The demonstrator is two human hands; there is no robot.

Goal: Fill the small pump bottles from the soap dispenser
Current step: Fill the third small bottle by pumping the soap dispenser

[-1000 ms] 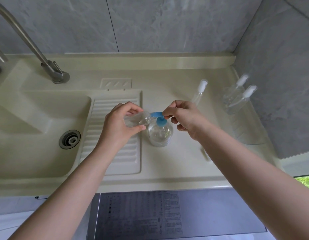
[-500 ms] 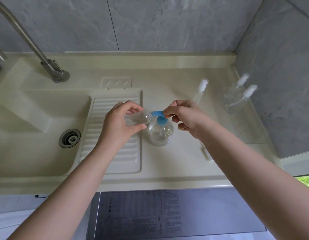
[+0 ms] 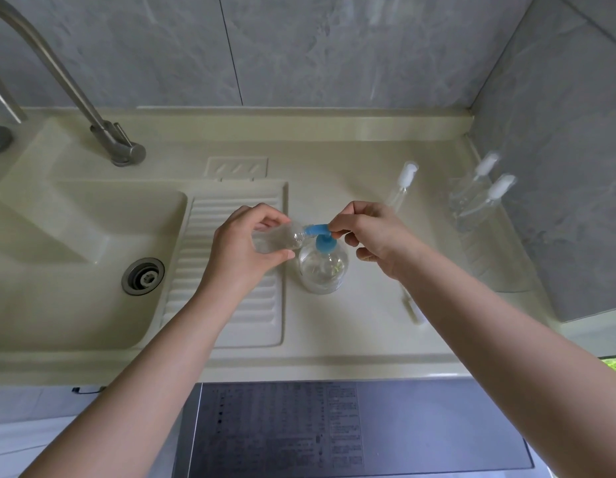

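**Small bottle held at dispenser spout**

My left hand (image 3: 242, 251) grips a small clear bottle (image 3: 277, 238), fingers curled over the top and thumb underneath. The bottle lies tilted nearly on its side, its open neck meeting the tip of the blue spout (image 3: 316, 230). My right hand (image 3: 372, 236) pinches the rear end of that spout between thumb and forefinger; the other fingers are curled loosely beneath and hold nothing.

The soap dispenser (image 3: 322, 269) stands upright on the cream surface (image 3: 334, 332), just right of the ribbed draining board (image 3: 227, 270). Its body is clear and round; the liquid level cannot be read.

Beyond my right hand one small pump bottle (image 3: 401, 186) with a white top stands partly hidden by the hand. Two more pump bottles (image 3: 477, 193) stand close together near the right wall (image 3: 558, 167). A loose white pump tube (image 3: 411, 307) lies on the surface near my right forearm.

Sink basin (image 3: 75, 263) at left with its drain (image 3: 143, 276); tap (image 3: 103, 132) at the rear left
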